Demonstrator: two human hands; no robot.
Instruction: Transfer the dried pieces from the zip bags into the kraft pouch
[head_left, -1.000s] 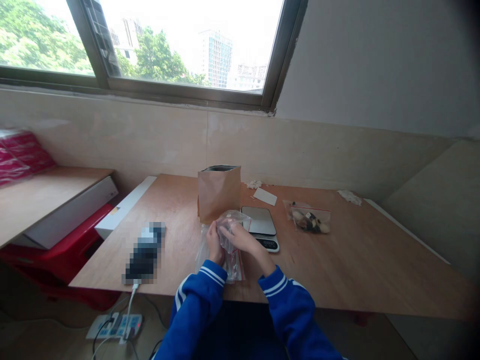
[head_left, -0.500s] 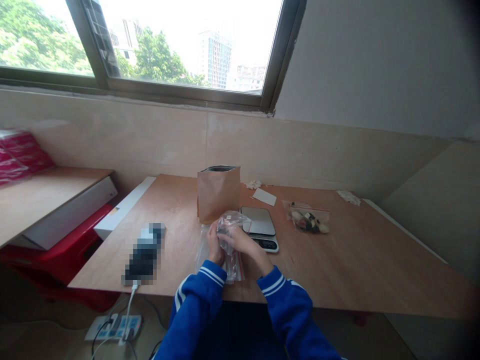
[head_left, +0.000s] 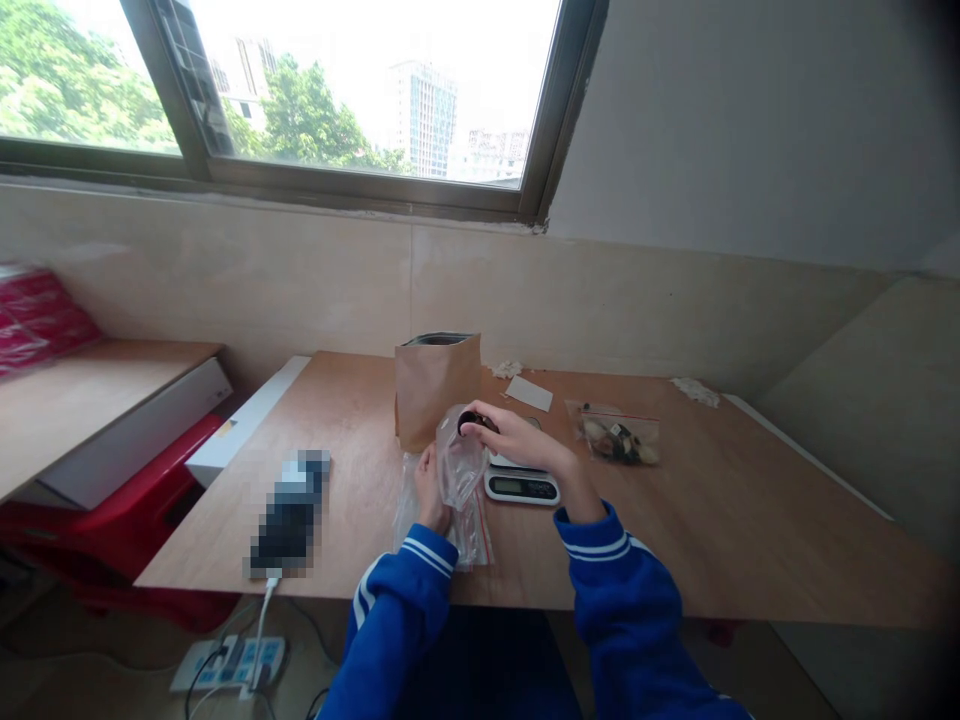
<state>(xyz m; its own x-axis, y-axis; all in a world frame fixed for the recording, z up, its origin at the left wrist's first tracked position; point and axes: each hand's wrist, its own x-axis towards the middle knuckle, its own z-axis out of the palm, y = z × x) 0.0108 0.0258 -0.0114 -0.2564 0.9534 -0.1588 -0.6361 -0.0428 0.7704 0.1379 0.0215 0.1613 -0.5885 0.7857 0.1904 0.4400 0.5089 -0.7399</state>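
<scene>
My left hand (head_left: 430, 490) is closed on the side of a clear plastic bag (head_left: 459, 468), which stands upright with its mouth at the top. At that mouth my right hand (head_left: 514, 437) grips a small dark, round-ended thing (head_left: 466, 423); its exact kind cannot be made out. Flat clear zip bags (head_left: 474, 540) with red strips lie on the table under my left hand. Just right of the bag is a white kitchen scale (head_left: 523, 487), its platform partly hidden by my right hand. Behind my left hand stands an open brown paper pouch (head_left: 437, 390).
Filled zip bags (head_left: 619, 440) with dark and pale pieces lie to the right on the wooden table (head_left: 712, 520). A white card (head_left: 529, 393) is at the back. On the left, a blurred-out phone (head_left: 291, 515) is plugged into a white cable (head_left: 262, 620).
My right hand has come out from the bag and risen to the right, now gripping the dark thing at its mouth. The bag has opened into an upright shape; my left hand stays near it.
</scene>
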